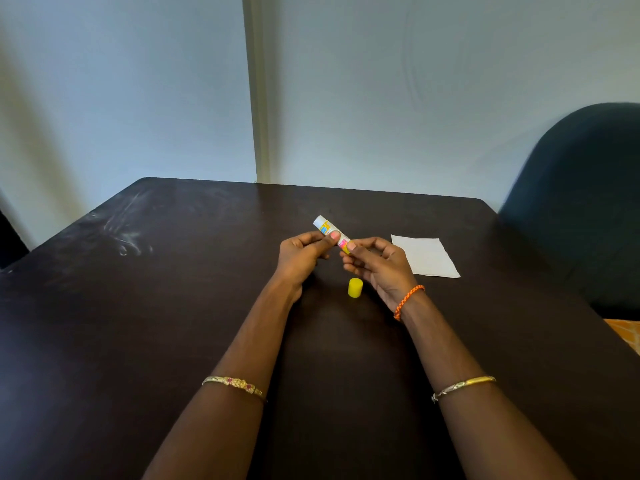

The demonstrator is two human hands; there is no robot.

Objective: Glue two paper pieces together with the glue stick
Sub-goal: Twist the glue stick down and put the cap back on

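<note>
Both hands [301, 254] [375, 263] pinch the glue stick [330, 233] mid-table, cap [355, 287] beneath, paper [427, 256] toward the right edge.

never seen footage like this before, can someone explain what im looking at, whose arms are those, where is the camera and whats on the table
There is no machine here. The single picture comes from a wide-angle camera worn on a person's head, looking forward and down, so the two arms are the wearer's own. Both hands hold an uncapped glue stick above a dark table: the left hand pinches its middle, and the right hand pinches its yellow base end. The yellow cap stands on the table just below the hands. White paper lies flat to the right, apart from the hands. A dark chair stands at the far right.
</note>
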